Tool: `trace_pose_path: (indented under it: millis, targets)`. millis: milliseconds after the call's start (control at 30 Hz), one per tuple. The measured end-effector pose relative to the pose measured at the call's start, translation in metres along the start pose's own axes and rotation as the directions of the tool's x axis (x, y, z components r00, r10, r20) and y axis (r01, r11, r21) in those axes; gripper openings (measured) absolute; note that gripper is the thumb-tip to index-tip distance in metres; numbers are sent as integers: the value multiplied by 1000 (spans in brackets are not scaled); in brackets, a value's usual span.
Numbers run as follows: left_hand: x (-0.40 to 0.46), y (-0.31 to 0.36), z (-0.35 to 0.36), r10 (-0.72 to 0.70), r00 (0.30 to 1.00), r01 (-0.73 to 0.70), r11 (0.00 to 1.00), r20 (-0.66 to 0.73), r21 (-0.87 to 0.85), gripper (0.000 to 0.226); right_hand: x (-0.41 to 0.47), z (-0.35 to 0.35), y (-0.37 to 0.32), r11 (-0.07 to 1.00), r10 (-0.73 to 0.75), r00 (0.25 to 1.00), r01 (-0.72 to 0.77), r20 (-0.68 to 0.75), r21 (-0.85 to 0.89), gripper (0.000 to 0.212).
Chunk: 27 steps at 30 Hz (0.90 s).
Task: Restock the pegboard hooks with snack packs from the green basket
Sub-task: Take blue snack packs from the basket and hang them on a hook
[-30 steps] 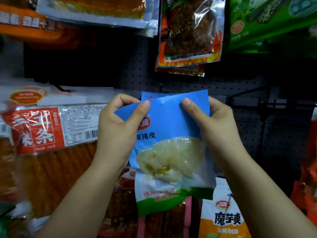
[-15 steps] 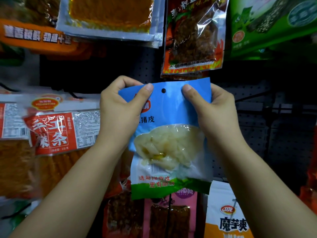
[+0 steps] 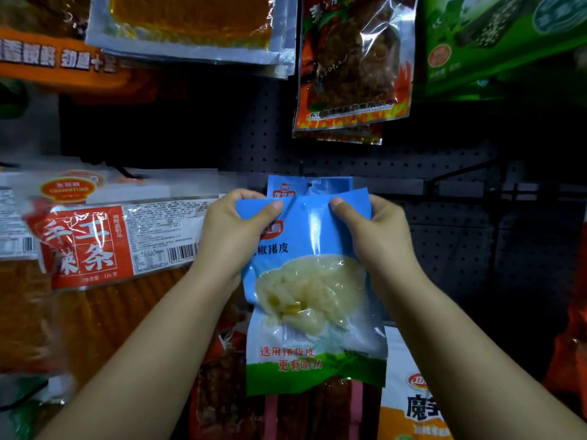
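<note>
Holding a blue snack pack (image 3: 313,281) up against the dark pegboard (image 3: 260,144).
Left hand (image 3: 233,236) and right hand (image 3: 376,238) pinch its top corners; a matching blue pack (image 3: 309,185) hangs just behind; a red-labelled pack (image 3: 92,242) crowds the left.

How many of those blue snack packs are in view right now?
2. One blue pack is pinched by the left hand and right hand; another hangs behind it. More may be hidden behind.
</note>
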State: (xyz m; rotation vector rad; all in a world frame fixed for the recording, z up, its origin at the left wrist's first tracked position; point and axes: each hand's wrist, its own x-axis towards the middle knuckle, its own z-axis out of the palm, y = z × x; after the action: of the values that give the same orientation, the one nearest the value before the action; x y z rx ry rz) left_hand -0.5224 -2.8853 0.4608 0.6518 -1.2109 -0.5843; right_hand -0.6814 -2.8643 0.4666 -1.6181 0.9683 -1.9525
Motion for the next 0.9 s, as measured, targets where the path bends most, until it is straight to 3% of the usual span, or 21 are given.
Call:
trace_pose_path:
  millis: [167, 333, 433, 600, 900]
  targets:
    - [-5, -9, -1, 68, 997, -68, 998, -26, 16, 18, -3, -1, 9, 997, -76, 997, 76, 22, 13, 13]
    - [-5, 13, -5, 341, 940, -337, 932, -4, 136, 21, -5, -4, -4, 980, -198, 979, 197, 49, 30, 9]
    - [-5, 32, -11, 447, 893, -449, 890, 47, 75, 22, -11, -4, -15, 955, -295, 950, 289, 99, 69, 7]
    - [-6, 55, -17, 503, 861, -505, 863, 77, 9, 14, -16, -1, -34, 913, -406, 909, 401, 92, 70, 6]
    - [-7, 83, -14, 479, 829, -548, 799, 290, 247, 11, -22, 0, -45, 897, -438, 899, 435, 23, 73, 7]
